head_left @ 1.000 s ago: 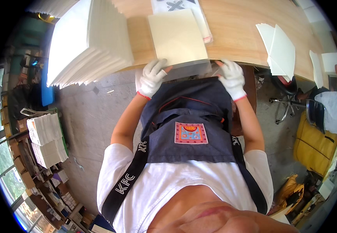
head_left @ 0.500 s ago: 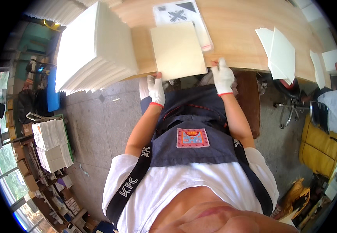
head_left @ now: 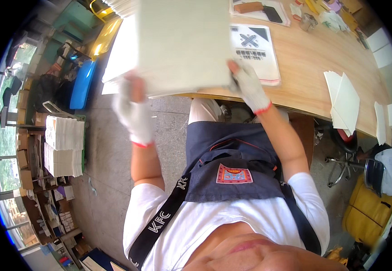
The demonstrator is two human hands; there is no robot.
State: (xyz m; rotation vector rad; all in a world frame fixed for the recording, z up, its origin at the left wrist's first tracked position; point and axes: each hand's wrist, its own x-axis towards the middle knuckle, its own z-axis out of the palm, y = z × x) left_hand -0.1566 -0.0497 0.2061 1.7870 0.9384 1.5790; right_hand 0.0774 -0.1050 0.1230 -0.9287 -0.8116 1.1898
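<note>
Both my hands wear white gloves with bare fingertips and red cuffs. Between them I hold up a pale rectangular paper sheet, blurred by motion; whether it is one sheet or several I cannot tell. My left hand is closed on its near left corner, and my right hand grips its near right corner. The paper hangs in front of the tall white paper stack at the table's left, hiding much of it. Beside my right hand lies a printed white packet with a dark crossed-tools picture.
Loose white sheets lie at the right of the wooden table. A brown-and-black tool rests on another packet at the back. Bundled paper stacks stand on the left, with a blue panel behind. Chair at right.
Both hands have lifted the sheet off the table and carried it left, over the tall stack. The printed packet is now more exposed. My view has shifted too.
</note>
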